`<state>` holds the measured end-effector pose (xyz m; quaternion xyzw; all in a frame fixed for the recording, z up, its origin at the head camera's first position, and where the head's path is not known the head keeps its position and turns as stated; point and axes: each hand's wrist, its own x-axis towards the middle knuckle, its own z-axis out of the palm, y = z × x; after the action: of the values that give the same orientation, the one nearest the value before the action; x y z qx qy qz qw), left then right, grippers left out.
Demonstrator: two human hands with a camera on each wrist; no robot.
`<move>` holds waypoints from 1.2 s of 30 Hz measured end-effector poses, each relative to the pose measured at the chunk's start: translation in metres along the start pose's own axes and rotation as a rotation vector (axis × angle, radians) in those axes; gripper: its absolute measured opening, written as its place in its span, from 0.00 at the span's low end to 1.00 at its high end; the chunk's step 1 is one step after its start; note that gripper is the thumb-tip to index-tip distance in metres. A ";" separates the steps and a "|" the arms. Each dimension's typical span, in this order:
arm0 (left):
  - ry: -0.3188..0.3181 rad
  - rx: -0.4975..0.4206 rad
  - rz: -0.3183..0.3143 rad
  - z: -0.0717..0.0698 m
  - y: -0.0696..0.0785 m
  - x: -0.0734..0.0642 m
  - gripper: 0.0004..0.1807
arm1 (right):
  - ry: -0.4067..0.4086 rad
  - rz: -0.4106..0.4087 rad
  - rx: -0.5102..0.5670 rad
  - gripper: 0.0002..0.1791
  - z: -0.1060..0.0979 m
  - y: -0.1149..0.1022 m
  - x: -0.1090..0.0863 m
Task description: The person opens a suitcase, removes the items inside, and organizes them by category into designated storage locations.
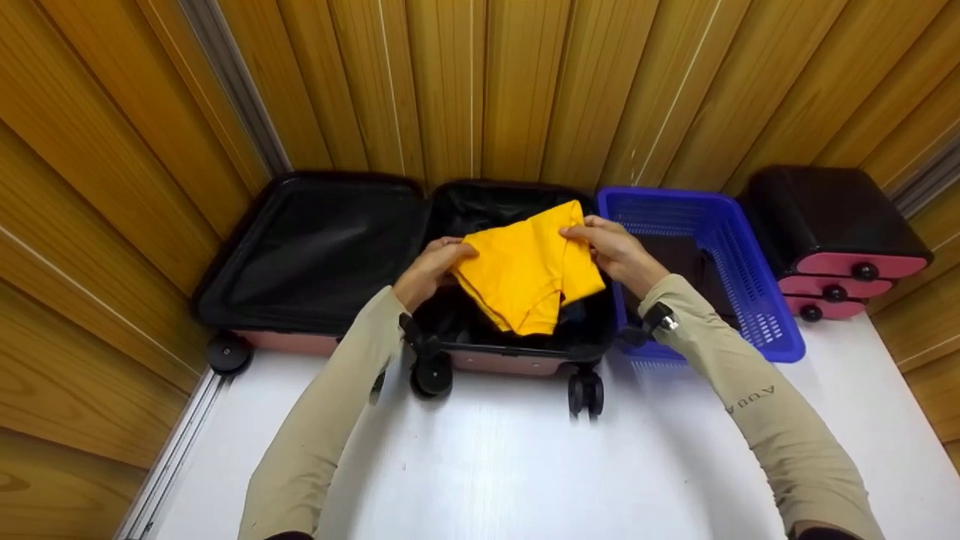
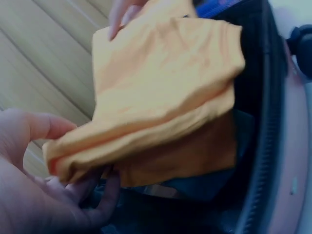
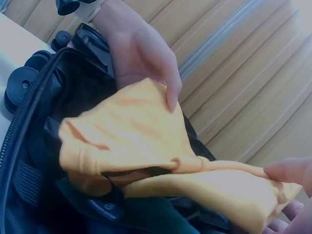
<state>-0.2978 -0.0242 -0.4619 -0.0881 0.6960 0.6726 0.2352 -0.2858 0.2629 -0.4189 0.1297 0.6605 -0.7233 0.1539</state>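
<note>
A folded yellow T-shirt (image 1: 517, 262) is held up over the right half of an open pink suitcase (image 1: 469, 202) with black lining. My left hand (image 1: 427, 274) pinches its left edge between thumb and fingers. At the opposite edge, my right hand (image 1: 619, 251) grips the cloth with the thumb on top. The right wrist view shows the shirt sagging a little between both hands. Beneath it in the suitcase lies dark green cloth (image 3: 156, 214), partly covered by the shirt.
The suitcase's other half (image 1: 322, 247) lies to the left. A blue plastic basket (image 1: 787, 337) with dark items (image 1: 667, 255) inside stands right of the suitcase. Farther right is a black drawer box (image 1: 840, 210) with pink fronts. Wood-look panels (image 1: 517, 90) rise behind.
</note>
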 end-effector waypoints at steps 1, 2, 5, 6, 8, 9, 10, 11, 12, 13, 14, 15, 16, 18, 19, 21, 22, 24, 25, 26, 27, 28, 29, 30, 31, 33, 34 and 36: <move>-0.019 0.002 -0.005 0.000 0.001 0.001 0.26 | -0.004 -0.002 -0.001 0.09 -0.002 -0.002 -0.001; -0.035 0.007 -0.011 0.001 0.001 0.002 0.24 | -0.009 -0.002 0.007 0.09 -0.004 -0.005 -0.003; -0.075 0.003 -0.024 0.008 -0.002 0.004 0.17 | -0.024 -0.008 0.060 0.09 -0.007 -0.013 -0.010; -0.086 -0.006 -0.029 0.011 -0.005 0.005 0.16 | -0.034 -0.015 0.075 0.09 -0.007 -0.016 -0.013; -0.099 -0.036 -0.031 0.019 -0.010 0.007 0.16 | -0.063 -0.037 0.092 0.08 -0.005 -0.023 -0.020; -0.114 -0.062 -0.026 0.024 -0.012 0.008 0.17 | -0.079 -0.052 0.098 0.07 -0.003 -0.027 -0.025; -0.131 -0.097 -0.020 0.028 -0.015 0.010 0.18 | -0.098 -0.067 0.104 0.06 0.000 -0.031 -0.031; -0.153 -0.131 -0.014 0.033 -0.016 0.010 0.20 | -0.119 -0.082 0.110 0.06 0.002 -0.036 -0.036; -0.184 -0.171 -0.006 0.038 -0.017 0.011 0.22 | -0.145 -0.098 0.117 0.05 0.005 -0.041 -0.042; -0.217 -0.211 0.003 0.043 -0.018 0.011 0.23 | -0.170 -0.113 0.127 0.04 0.007 -0.046 -0.049; -0.255 -0.255 0.010 0.049 -0.017 0.011 0.23 | -0.195 -0.125 0.144 0.04 0.010 -0.052 -0.054; -0.297 -0.308 0.023 0.054 -0.016 0.010 0.22 | -0.222 -0.137 0.160 0.04 0.011 -0.057 -0.060; -0.342 -0.367 0.040 0.060 -0.014 0.009 0.21 | -0.248 -0.152 0.170 0.05 0.012 -0.062 -0.064; -0.438 -0.470 0.083 0.070 -0.009 0.006 0.18 | -0.295 -0.172 0.202 0.06 0.012 -0.071 -0.071; -0.474 -0.513 0.103 0.075 -0.007 0.004 0.17 | -0.313 -0.176 0.219 0.07 0.011 -0.075 -0.074; -0.509 -0.579 0.138 0.083 -0.002 0.000 0.15 | -0.328 -0.178 0.253 0.08 0.005 -0.081 -0.076; -0.494 -0.584 0.148 0.086 0.000 -0.002 0.13 | -0.324 -0.177 0.262 0.08 0.000 -0.083 -0.076; -0.410 -0.555 0.150 0.088 0.002 -0.006 0.11 | -0.287 -0.166 0.265 0.08 -0.012 -0.085 -0.076; -0.360 -0.532 0.146 0.088 0.002 -0.008 0.11 | -0.250 -0.166 0.241 0.07 -0.020 -0.085 -0.076; -0.310 -0.505 0.144 0.088 0.001 -0.009 0.12 | -0.200 -0.172 0.200 0.06 -0.028 -0.085 -0.075; -0.267 -0.474 0.142 0.087 0.001 -0.010 0.14 | -0.140 -0.185 0.139 0.05 -0.036 -0.084 -0.075; -0.236 -0.441 0.144 0.086 0.001 -0.010 0.15 | -0.081 -0.195 0.069 0.03 -0.045 -0.082 -0.074; -0.220 -0.407 0.150 0.085 0.001 -0.010 0.17 | -0.019 -0.209 -0.027 0.02 -0.054 -0.080 -0.073; -0.211 -0.370 0.159 0.085 0.002 -0.010 0.19 | 0.041 -0.216 -0.123 0.02 -0.063 -0.078 -0.072; -0.205 -0.340 0.170 0.086 0.004 -0.010 0.19 | 0.094 -0.221 -0.218 0.03 -0.072 -0.075 -0.071; -0.197 -0.285 0.196 0.091 0.009 -0.010 0.19 | 0.172 -0.224 -0.373 0.04 -0.090 -0.072 -0.068; -0.192 -0.264 0.210 0.096 0.013 -0.010 0.19 | 0.200 -0.220 -0.439 0.05 -0.099 -0.071 -0.067; -0.179 -0.236 0.227 0.110 0.019 -0.009 0.19 | 0.252 -0.197 -0.532 0.12 -0.115 -0.069 -0.065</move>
<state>-0.2757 0.0834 -0.4390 0.0245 0.5942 0.7769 0.2068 -0.2549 0.3861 -0.3407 0.1086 0.8499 -0.5148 0.0286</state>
